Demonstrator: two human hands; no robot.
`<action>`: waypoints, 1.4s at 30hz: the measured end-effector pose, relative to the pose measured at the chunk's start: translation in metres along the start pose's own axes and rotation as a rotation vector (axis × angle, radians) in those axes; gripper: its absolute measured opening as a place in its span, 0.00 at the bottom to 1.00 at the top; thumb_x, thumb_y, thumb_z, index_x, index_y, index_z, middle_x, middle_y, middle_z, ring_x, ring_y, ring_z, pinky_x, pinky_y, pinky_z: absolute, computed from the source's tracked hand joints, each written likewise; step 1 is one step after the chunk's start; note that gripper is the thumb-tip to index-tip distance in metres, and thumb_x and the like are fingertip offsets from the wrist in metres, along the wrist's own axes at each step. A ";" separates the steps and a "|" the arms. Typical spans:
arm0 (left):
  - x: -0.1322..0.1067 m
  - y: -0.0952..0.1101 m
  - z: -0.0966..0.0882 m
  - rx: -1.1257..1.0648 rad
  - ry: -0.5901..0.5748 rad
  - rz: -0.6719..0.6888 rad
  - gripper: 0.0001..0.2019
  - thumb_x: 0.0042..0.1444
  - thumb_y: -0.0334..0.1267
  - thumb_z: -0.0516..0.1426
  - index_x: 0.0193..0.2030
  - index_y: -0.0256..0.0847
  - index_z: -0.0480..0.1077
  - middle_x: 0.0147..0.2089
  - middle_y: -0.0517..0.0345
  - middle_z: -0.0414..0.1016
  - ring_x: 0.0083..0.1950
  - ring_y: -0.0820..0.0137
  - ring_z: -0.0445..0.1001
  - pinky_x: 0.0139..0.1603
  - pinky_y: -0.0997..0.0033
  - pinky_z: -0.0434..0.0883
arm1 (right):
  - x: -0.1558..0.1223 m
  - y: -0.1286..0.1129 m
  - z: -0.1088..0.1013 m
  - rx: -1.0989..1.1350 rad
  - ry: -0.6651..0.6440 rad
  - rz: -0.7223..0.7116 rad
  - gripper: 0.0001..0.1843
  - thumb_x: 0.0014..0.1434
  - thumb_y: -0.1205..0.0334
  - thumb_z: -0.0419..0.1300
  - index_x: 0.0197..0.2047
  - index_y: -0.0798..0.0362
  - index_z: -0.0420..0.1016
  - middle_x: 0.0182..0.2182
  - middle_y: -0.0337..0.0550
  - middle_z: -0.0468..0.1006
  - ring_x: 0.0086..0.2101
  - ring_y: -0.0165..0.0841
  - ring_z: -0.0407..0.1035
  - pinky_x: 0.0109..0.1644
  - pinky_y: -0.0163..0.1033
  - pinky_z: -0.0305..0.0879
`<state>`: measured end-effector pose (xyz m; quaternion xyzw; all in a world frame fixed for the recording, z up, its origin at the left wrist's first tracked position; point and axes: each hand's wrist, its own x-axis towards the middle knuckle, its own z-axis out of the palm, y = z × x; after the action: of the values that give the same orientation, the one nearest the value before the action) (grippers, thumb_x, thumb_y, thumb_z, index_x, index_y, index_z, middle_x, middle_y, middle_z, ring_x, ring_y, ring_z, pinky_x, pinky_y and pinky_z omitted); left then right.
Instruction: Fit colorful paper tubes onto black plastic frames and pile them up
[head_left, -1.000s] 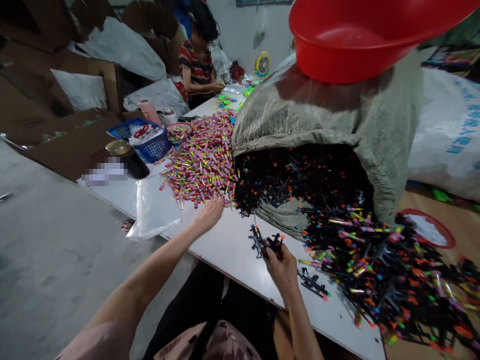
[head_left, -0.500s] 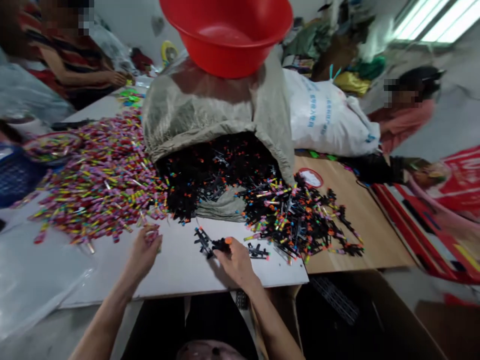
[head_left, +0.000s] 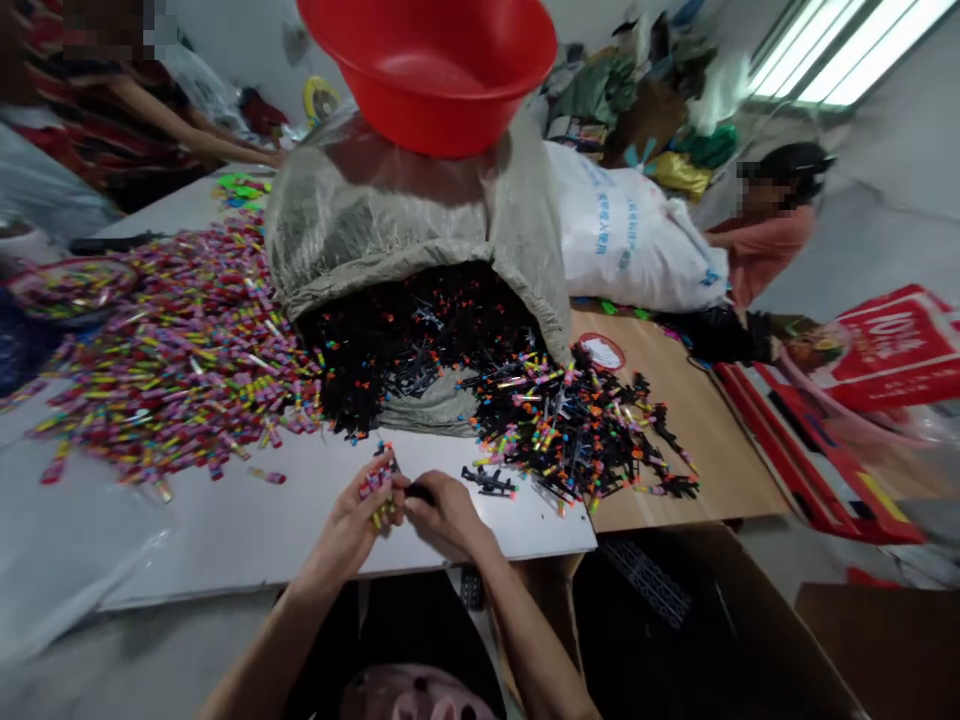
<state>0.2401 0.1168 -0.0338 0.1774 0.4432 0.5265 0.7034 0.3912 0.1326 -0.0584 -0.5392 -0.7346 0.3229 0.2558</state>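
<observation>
My left hand (head_left: 358,522) is closed round a small bunch of coloured tubes (head_left: 376,490) above the near edge of the white table (head_left: 247,525). Touching it, my right hand (head_left: 444,515) grips a small black plastic toy piece (head_left: 420,492). A wide heap of the same coloured tubes (head_left: 180,350) covers the table to the left. Black toy pieces with bright tips (head_left: 577,430) spill from an open grey-green sack (head_left: 390,230) just beyond my hands. One loose black piece (head_left: 491,483) lies right of my right hand.
A red basin (head_left: 431,65) rests on the sack. A white sack (head_left: 630,235) lies behind on a wooden board (head_left: 712,450). One person sits at the far left (head_left: 112,90), another at the right (head_left: 765,220). A dark open box (head_left: 675,610) stands below the table's right end.
My left hand picked tubes from the heap and drew back to meet my right hand, which lifted a black piece off the table. The view swung right.
</observation>
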 end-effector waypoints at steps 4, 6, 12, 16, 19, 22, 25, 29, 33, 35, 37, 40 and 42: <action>-0.002 -0.001 -0.012 0.226 0.007 0.099 0.24 0.38 0.46 0.67 0.42 0.37 0.70 0.27 0.59 0.74 0.20 0.79 0.63 0.17 0.80 0.59 | -0.006 -0.020 -0.010 0.276 0.301 -0.003 0.08 0.53 0.58 0.59 0.26 0.51 0.69 0.25 0.37 0.67 0.27 0.30 0.62 0.31 0.34 0.58; -0.001 -0.007 -0.009 0.305 -0.015 0.072 0.24 0.38 0.49 0.66 0.39 0.36 0.70 0.25 0.60 0.73 0.19 0.80 0.61 0.18 0.81 0.57 | -0.008 -0.022 -0.017 0.326 0.344 0.050 0.10 0.52 0.55 0.59 0.24 0.51 0.68 0.21 0.34 0.64 0.24 0.28 0.59 0.29 0.34 0.57; 0.003 -0.013 0.001 0.278 -0.035 0.056 0.26 0.37 0.51 0.66 0.41 0.35 0.74 0.23 0.60 0.71 0.21 0.81 0.61 0.20 0.81 0.54 | -0.007 -0.029 -0.015 0.563 0.419 0.264 0.13 0.46 0.51 0.62 0.26 0.51 0.67 0.19 0.32 0.67 0.21 0.27 0.60 0.25 0.33 0.61; 0.003 -0.008 -0.005 0.274 0.001 0.060 0.27 0.34 0.50 0.68 0.38 0.34 0.74 0.22 0.59 0.70 0.20 0.81 0.59 0.19 0.81 0.53 | -0.005 -0.042 -0.010 0.674 0.444 0.248 0.13 0.43 0.54 0.64 0.31 0.52 0.70 0.23 0.36 0.74 0.24 0.29 0.67 0.28 0.35 0.67; 0.003 -0.010 -0.007 0.256 0.030 0.085 0.25 0.34 0.51 0.67 0.36 0.33 0.74 0.19 0.62 0.68 0.18 0.82 0.57 0.18 0.80 0.52 | -0.006 -0.048 -0.007 0.644 0.371 0.225 0.09 0.44 0.56 0.63 0.28 0.51 0.71 0.23 0.37 0.75 0.24 0.31 0.69 0.28 0.35 0.68; 0.005 -0.016 -0.008 0.293 -0.006 0.121 0.24 0.38 0.51 0.65 0.38 0.34 0.74 0.21 0.60 0.69 0.19 0.81 0.58 0.18 0.80 0.53 | -0.010 -0.047 -0.007 0.581 0.336 0.231 0.09 0.46 0.55 0.62 0.27 0.52 0.73 0.23 0.38 0.77 0.24 0.32 0.70 0.28 0.36 0.68; 0.006 -0.017 -0.009 0.399 -0.029 0.181 0.23 0.43 0.51 0.62 0.40 0.34 0.75 0.19 0.61 0.67 0.19 0.79 0.60 0.20 0.78 0.57 | -0.013 -0.045 -0.008 0.538 0.297 0.246 0.10 0.47 0.54 0.62 0.28 0.53 0.76 0.24 0.41 0.79 0.24 0.34 0.71 0.28 0.37 0.70; 0.002 -0.011 -0.010 0.702 -0.023 0.405 0.14 0.48 0.43 0.59 0.39 0.38 0.76 0.29 0.53 0.75 0.29 0.71 0.71 0.32 0.72 0.69 | -0.014 -0.047 -0.006 0.574 0.322 0.307 0.10 0.47 0.54 0.61 0.26 0.53 0.74 0.20 0.40 0.77 0.21 0.33 0.70 0.25 0.36 0.69; -0.009 -0.011 -0.014 0.969 -0.118 0.546 0.11 0.50 0.37 0.56 0.39 0.42 0.76 0.37 0.50 0.78 0.39 0.65 0.76 0.45 0.67 0.71 | -0.020 -0.047 0.005 0.682 0.334 0.362 0.10 0.44 0.53 0.62 0.24 0.51 0.72 0.17 0.37 0.75 0.19 0.31 0.68 0.22 0.35 0.67; -0.015 -0.017 -0.018 1.012 -0.137 0.521 0.11 0.52 0.37 0.54 0.40 0.42 0.76 0.38 0.50 0.79 0.40 0.64 0.76 0.45 0.66 0.72 | -0.023 -0.045 0.012 0.739 0.293 0.394 0.11 0.43 0.53 0.62 0.25 0.51 0.71 0.16 0.35 0.72 0.17 0.30 0.66 0.20 0.35 0.66; -0.019 -0.024 -0.021 1.012 -0.108 0.495 0.13 0.53 0.38 0.53 0.42 0.42 0.75 0.40 0.50 0.79 0.43 0.63 0.76 0.48 0.65 0.71 | -0.020 -0.043 0.016 0.782 0.218 0.412 0.11 0.42 0.54 0.63 0.24 0.52 0.69 0.14 0.33 0.69 0.16 0.28 0.64 0.19 0.34 0.65; -0.015 -0.027 -0.026 0.939 -0.001 0.430 0.15 0.51 0.41 0.55 0.45 0.43 0.74 0.42 0.51 0.78 0.45 0.63 0.75 0.48 0.66 0.70 | -0.003 -0.035 0.000 0.800 0.249 0.356 0.13 0.42 0.54 0.64 0.22 0.52 0.66 0.14 0.32 0.68 0.16 0.27 0.64 0.21 0.33 0.64; -0.006 -0.024 -0.030 0.813 0.091 0.347 0.18 0.50 0.45 0.57 0.47 0.41 0.73 0.36 0.53 0.78 0.37 0.66 0.75 0.39 0.69 0.71 | 0.009 -0.023 -0.025 0.771 0.452 0.281 0.14 0.45 0.51 0.62 0.26 0.52 0.67 0.19 0.35 0.72 0.20 0.28 0.68 0.25 0.35 0.67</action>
<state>0.2290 0.0959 -0.0646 0.4881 0.6085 0.4268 0.4575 0.3922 0.1416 -0.0246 -0.5558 -0.4065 0.4785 0.5449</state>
